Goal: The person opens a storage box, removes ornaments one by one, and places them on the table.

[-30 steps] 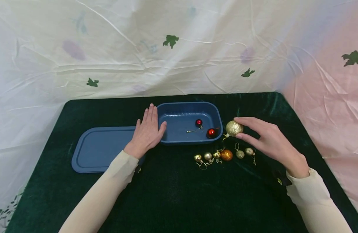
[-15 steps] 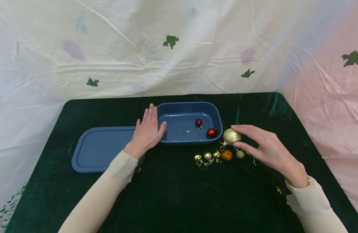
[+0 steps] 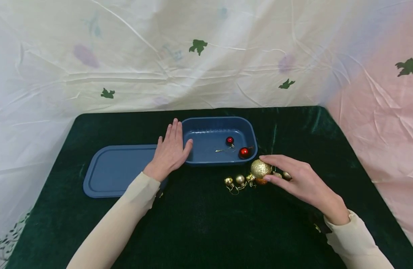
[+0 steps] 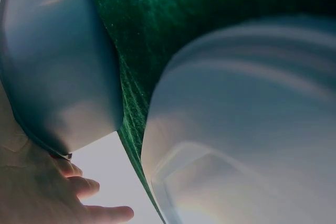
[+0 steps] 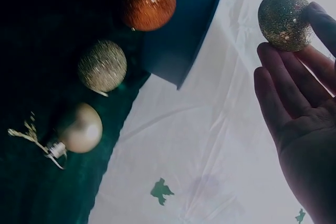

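Note:
My right hand (image 3: pixel 305 183) pinches a large gold glitter Christmas bauble (image 3: pixel 260 169) between thumb and fingertips, above the row of small baubles in front of the box. In the right wrist view the same glitter bauble (image 5: pixel 284 18) shows its hanging loop at the top. Fingers straight, my left hand (image 3: pixel 169 151) lies against the left side of a blue rectangular box (image 3: pixel 206 163). Inside the box are a small dark red bauble (image 3: pixel 230 141), a larger shiny red bauble (image 3: pixel 244 152) and a thin gold hanger (image 3: pixel 221 150).
Left of the box lies a blue lid (image 3: pixel 115 172), partly behind my left forearm. Several small baubles line the dark green cloth (image 3: pixel 199 216): a shiny gold bauble (image 3: pixel 228 182), an orange bauble (image 5: pixel 149 1) and a pale gold bauble (image 5: pixel 80 128) among them. A white curtain (image 3: pixel 142 56) hangs behind.
My right hand has carried the gold glitter bauble toward me and to the left, from the box's right side to above the row, now partly covering the orange bauble. The left hand stays put.

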Action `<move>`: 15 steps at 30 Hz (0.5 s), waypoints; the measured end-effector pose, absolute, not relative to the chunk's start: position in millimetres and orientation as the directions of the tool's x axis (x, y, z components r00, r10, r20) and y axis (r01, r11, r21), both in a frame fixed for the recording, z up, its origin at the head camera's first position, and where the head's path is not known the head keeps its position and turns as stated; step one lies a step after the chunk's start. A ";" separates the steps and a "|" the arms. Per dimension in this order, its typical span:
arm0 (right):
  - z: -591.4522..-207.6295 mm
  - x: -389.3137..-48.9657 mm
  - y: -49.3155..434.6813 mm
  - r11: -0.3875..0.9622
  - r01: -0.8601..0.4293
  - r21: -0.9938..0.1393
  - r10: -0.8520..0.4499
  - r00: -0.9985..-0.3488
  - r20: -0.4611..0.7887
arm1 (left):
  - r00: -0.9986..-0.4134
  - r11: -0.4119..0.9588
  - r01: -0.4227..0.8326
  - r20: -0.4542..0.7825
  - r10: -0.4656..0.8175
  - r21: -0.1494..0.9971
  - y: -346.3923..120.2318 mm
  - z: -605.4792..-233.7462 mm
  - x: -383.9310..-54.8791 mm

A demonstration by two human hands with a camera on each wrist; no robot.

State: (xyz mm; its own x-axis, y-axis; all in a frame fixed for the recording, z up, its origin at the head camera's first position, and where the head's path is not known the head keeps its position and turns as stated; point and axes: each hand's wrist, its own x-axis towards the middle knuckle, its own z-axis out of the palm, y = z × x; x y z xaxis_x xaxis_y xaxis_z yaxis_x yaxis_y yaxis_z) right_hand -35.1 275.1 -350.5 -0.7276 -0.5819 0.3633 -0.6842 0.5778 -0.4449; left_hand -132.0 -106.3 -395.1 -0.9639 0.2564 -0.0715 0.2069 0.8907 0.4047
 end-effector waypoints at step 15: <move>-373.4 -25.5 262.7 0.552 -0.667 -0.501 -0.625 -0.728 0.282 | -0.964 0.894 0.210 -0.069 0.257 0.396 -106.2 -392.9 -132.4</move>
State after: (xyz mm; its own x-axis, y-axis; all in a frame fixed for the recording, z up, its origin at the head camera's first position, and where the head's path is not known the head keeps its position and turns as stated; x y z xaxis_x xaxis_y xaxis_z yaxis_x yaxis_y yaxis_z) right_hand -25.5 262.7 -373.4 -0.7284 -0.6246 0.2818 -0.6669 0.5516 -0.5010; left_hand -132.4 -106.2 -392.9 -0.9639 0.2571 -0.0690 0.2100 0.8938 0.3962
